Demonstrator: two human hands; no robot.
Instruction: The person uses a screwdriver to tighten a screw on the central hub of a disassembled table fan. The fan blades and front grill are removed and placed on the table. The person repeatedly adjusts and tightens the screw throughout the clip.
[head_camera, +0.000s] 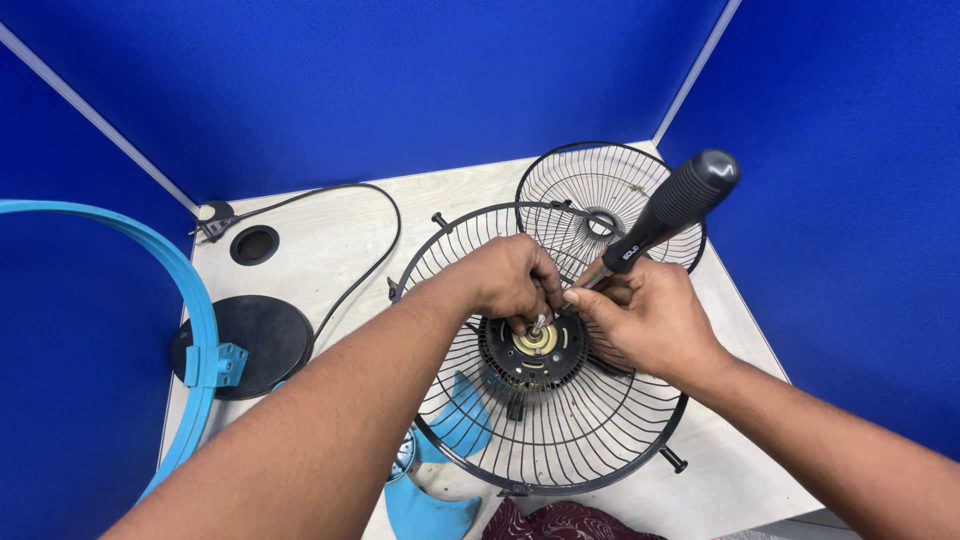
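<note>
A black-handled screwdriver tilts down onto the black wire fan guard's hub.

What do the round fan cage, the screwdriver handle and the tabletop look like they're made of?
Fan cage: thin metal wire, it seems, with a black coating, judging by the fine, evenly bent spokes and rings.
Screwdriver handle: probably hard plastic or rubber, matte dark grey, with ribbed grip lines.
Tabletop: likely plywood or laminated board, pale and unvarnished-looking, with faint grain.
</note>
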